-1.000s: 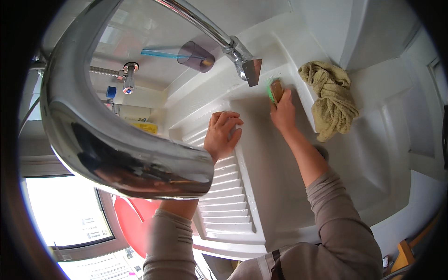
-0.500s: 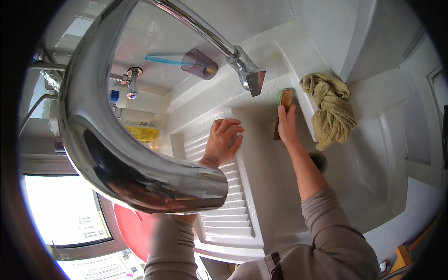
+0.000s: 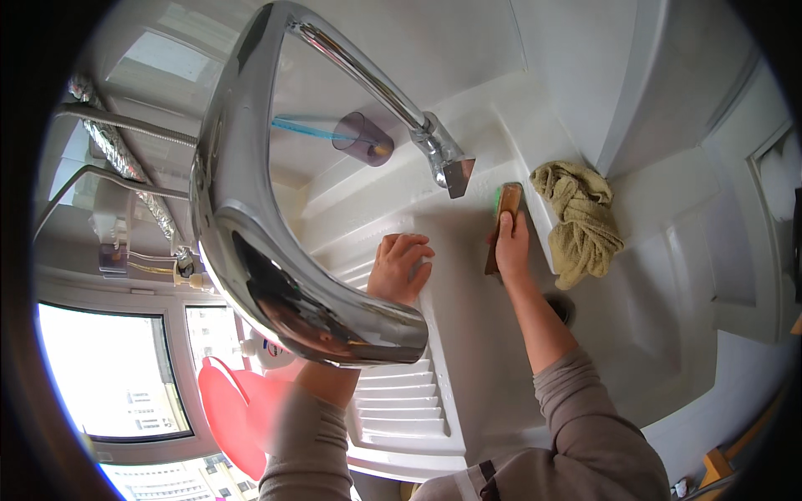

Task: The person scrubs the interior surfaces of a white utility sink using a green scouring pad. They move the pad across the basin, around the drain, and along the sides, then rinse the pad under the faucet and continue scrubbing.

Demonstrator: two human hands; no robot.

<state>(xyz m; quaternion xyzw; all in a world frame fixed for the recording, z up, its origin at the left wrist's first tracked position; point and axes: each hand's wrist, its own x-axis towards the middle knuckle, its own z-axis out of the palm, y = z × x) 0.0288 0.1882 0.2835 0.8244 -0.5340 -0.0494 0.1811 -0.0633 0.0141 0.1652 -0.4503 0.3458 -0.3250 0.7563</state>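
Observation:
My right hand (image 3: 513, 249) grips a wooden-backed scrubbing brush (image 3: 510, 200) with green bristles on its left side. The brush is tilted up against the far inner part of the white sink (image 3: 501, 367); part of it is covered by my fingers. Over the ribbed washboard (image 3: 401, 409) on the left, my left hand (image 3: 403, 265) rests near the board's raised edge, fingers loosely bent and thumb apart, holding nothing. A large chrome faucet spout (image 3: 334, 330) hides my left wrist. Behind my right forearm the drain (image 3: 561, 307) is partly visible.
A twisted olive towel (image 3: 581, 224) lies over the sink's right ledge. Beyond the far rim are a chrome tap (image 3: 436, 154) and a tipped purple cup (image 3: 365, 139) with a blue toothbrush (image 3: 302, 127). A red basin (image 3: 230, 413) sits at lower left.
The whole view has shifted, so the faucet sits farther right and the sink lower in the picture. The brush stays in my right hand, its body showing more now. My left hand keeps its pose.

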